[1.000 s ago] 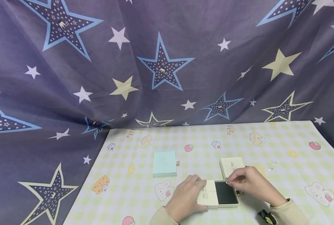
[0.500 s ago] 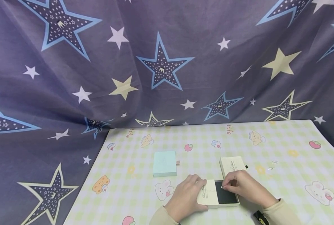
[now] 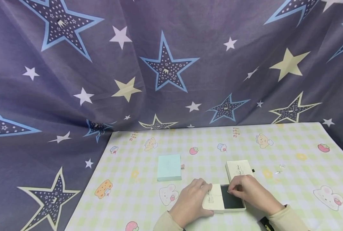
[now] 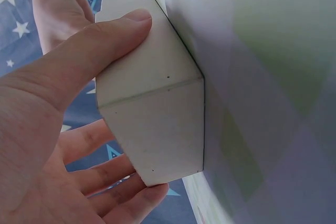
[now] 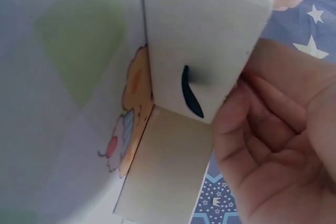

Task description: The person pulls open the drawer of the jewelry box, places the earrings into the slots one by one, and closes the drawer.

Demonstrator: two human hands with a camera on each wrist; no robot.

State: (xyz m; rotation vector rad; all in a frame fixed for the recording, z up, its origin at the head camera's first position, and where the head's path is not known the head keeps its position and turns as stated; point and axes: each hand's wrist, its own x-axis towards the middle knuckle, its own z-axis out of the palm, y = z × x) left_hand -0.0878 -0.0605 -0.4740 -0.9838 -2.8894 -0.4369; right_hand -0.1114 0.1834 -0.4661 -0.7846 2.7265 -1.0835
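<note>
In the head view a cream drawer box [image 3: 216,199] lies near the table's front, its black-lined drawer [image 3: 233,201] pulled out to the right. My left hand [image 3: 191,200] grips the sleeve by its near and far sides. The left wrist view has the thumb and fingers on opposite sides of this cream box [image 4: 152,87]. Over the drawer's lining, my right hand [image 3: 253,194] pinches a tiny pale item between thumb and forefinger; its kind is too small to tell. The drawer's front bears a black ribbon pull [image 5: 190,93]. Fingertips are hidden in the right wrist view.
A second cream box [image 3: 237,168] stands just behind the drawer. Farther left lies a mint-green box [image 3: 169,167] with a pink tab. Small shiny pieces [image 3: 279,171] lie to the right on the checked tablecloth [image 3: 206,166]. A star-patterned curtain [image 3: 171,106] hangs behind.
My right hand has moved left and a little nearer, from the drawer's far right corner to over its black lining, still pinching the tiny item. The left hand and box have stayed put.
</note>
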